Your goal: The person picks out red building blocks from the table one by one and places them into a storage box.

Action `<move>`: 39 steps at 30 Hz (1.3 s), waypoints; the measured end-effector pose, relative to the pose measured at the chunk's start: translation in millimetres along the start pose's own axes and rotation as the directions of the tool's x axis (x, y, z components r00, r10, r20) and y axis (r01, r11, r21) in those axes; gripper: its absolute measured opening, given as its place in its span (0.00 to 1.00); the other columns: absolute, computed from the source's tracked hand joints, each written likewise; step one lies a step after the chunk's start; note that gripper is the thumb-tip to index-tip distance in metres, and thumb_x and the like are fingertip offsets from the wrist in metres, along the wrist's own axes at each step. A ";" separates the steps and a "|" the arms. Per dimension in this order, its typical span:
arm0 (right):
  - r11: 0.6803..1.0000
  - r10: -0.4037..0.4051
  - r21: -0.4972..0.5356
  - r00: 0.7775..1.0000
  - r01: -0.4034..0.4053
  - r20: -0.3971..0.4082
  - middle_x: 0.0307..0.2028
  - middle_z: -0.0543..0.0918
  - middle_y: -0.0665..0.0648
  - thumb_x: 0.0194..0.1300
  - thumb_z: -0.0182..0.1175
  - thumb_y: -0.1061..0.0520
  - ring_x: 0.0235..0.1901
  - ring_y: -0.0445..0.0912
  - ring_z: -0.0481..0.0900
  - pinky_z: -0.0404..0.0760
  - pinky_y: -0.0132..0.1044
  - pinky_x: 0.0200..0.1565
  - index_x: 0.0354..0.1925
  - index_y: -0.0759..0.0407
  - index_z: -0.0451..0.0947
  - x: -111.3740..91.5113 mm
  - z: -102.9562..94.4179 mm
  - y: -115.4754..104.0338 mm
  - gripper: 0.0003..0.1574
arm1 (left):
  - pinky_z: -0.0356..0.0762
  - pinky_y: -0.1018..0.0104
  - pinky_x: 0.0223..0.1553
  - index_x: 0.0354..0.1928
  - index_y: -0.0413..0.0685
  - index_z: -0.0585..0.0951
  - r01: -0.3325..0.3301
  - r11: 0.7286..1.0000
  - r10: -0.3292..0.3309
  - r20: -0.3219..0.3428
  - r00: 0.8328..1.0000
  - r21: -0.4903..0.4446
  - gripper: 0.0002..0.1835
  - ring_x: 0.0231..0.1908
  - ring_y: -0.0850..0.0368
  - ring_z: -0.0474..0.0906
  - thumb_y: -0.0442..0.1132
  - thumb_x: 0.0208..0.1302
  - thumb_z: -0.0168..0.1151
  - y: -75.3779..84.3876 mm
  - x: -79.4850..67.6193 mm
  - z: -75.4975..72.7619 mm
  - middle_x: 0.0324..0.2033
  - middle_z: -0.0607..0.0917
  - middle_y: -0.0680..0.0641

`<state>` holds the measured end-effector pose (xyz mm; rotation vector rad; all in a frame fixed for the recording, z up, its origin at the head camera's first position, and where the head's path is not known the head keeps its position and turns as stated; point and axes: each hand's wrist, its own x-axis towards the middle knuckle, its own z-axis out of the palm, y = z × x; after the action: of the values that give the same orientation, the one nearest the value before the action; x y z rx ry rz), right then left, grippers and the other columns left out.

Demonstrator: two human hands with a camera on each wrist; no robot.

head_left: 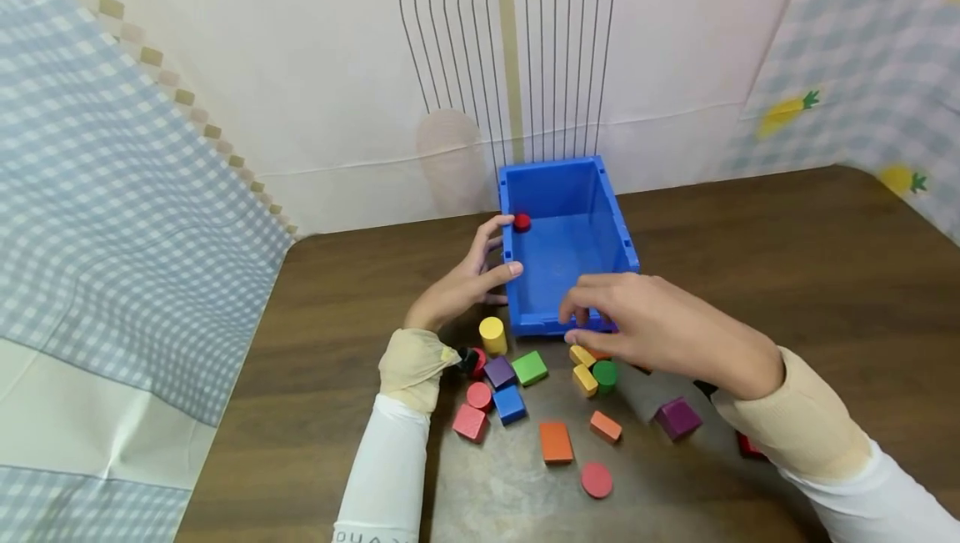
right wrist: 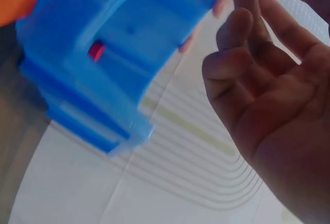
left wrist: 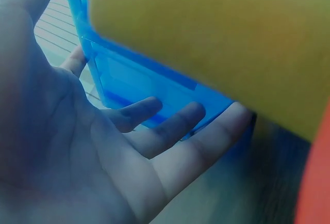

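Brown and wood-grained, the surface (head_left: pixel 315 409) is strewn with coloured pieces, of which a red disc (head_left: pixel 597 480) is seen nearest, then an orange block (head_left: pixel 556 443), with a purple block (head_left: pixel 678 419) set apart to the right. Farther on, a red block (head_left: pixel 470 424), a blue block (head_left: pixel 509 404) and a green block (head_left: pixel 530 368) are grouped to the left; a green cylinder (head_left: pixel 604 376) is placed just beside two yellow blocks (head_left: pixel 585 380). Above these, near the front wall of the bin (head_left: pixel 555 247), the right hand (head_left: pixel 630 316) is held, its fingers loosely bent and parted from the thumb. By the left hand (head_left: pixel 467 280), its fingers spread, the bin's left side is touched, the thumb laid over the rim. Inside, a red piece (head_left: pixel 522 223) is lodged at the far left. Behind, white cloth (head_left: pixel 330 109) printed with arches is hung.
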<state>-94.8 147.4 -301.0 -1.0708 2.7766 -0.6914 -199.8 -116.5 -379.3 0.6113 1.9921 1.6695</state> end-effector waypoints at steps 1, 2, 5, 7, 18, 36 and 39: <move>1.000 -0.020 -0.004 1.000 0.020 0.009 0.40 0.82 0.43 0.69 0.73 0.49 0.36 0.37 0.80 0.82 0.31 0.35 0.47 0.47 0.87 -0.9 1.2 -1.8 0.10 | 0.78 0.32 0.60 0.80 0.79 0.47 0.002 1.000 -0.002 0.003 1.000 -0.001 0.40 0.75 0.32 0.60 0.53 0.76 0.58 0.0 0.0 0.0 0.82 0.45 0.38; 0.999 -0.039 -0.006 0.999 0.039 0.020 0.40 0.81 0.43 0.69 0.72 0.49 0.37 0.38 0.79 0.82 0.31 0.35 0.48 0.46 0.86 -1.7 2.5 -3.6 0.10 | 0.78 0.32 0.60 0.80 0.79 0.47 0.003 1.000 -0.003 0.007 1.000 -0.002 0.40 0.74 0.32 0.61 0.53 0.76 0.58 0.1 -0.1 -0.1 0.82 0.45 0.39; 0.996 -0.088 -0.007 0.994 0.089 0.066 0.42 0.79 0.42 0.70 0.72 0.47 0.41 0.39 0.79 0.82 0.32 0.38 0.48 0.43 0.85 -4.3 6.7 -9.9 0.10 | 0.78 0.33 0.60 0.79 0.82 0.47 0.009 1.000 -0.009 0.020 1.000 -0.006 0.40 0.74 0.32 0.63 0.53 0.76 0.58 0.3 -0.9 -1.3 0.82 0.45 0.39; 0.996 -0.093 -0.001 0.988 0.094 0.124 0.43 0.79 0.42 0.70 0.71 0.47 0.42 0.41 0.80 0.82 0.34 0.40 0.48 0.41 0.84 -5.3 8.7 -15.0 0.10 | 0.79 0.33 0.59 0.79 0.82 0.47 0.008 1.000 -0.008 0.027 1.000 -0.005 0.40 0.73 0.31 0.63 0.54 0.76 0.59 -0.4 -2.1 -3.4 0.82 0.45 0.38; 0.999 0.034 -0.038 0.864 -0.017 0.502 0.36 0.78 0.40 0.65 0.76 0.46 0.33 0.35 0.75 0.79 0.33 0.37 0.46 0.41 0.79 -2.1 24.2 -40.4 0.16 | 0.79 0.33 0.59 0.80 0.85 0.43 0.043 0.998 -0.046 0.068 0.997 0.036 0.51 0.76 0.32 0.58 0.79 0.63 0.57 0.5 -10.2 -16.3 0.82 0.42 0.49; 0.935 0.349 -0.278 0.721 -0.222 0.599 0.25 0.75 0.48 0.63 0.76 0.52 0.23 0.46 0.71 0.70 0.38 0.28 0.25 0.49 0.80 -11.0 68.6 -63.6 0.15 | 0.79 0.31 0.57 0.80 0.86 0.45 0.016 0.998 -0.019 0.070 0.997 0.054 0.45 0.76 0.33 0.57 0.76 0.68 0.55 -0.3 -2.1 -10.5 0.82 0.45 0.45; 0.932 0.353 -0.295 0.719 -0.212 0.599 0.24 0.76 0.47 0.62 0.77 0.52 0.23 0.45 0.72 0.72 0.39 0.28 0.27 0.48 0.82 -10.5 86.5 -55.6 0.12 | 0.80 0.31 0.56 0.81 0.83 0.43 0.011 0.999 -0.015 0.076 0.997 0.049 0.43 0.76 0.33 0.57 0.71 0.73 0.53 -2.6 -1.4 -10.9 0.82 0.45 0.43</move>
<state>-32.1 85.1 -354.6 -0.6869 2.3294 0.0304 -205.4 -126.3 -380.1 0.6679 1.9832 1.5711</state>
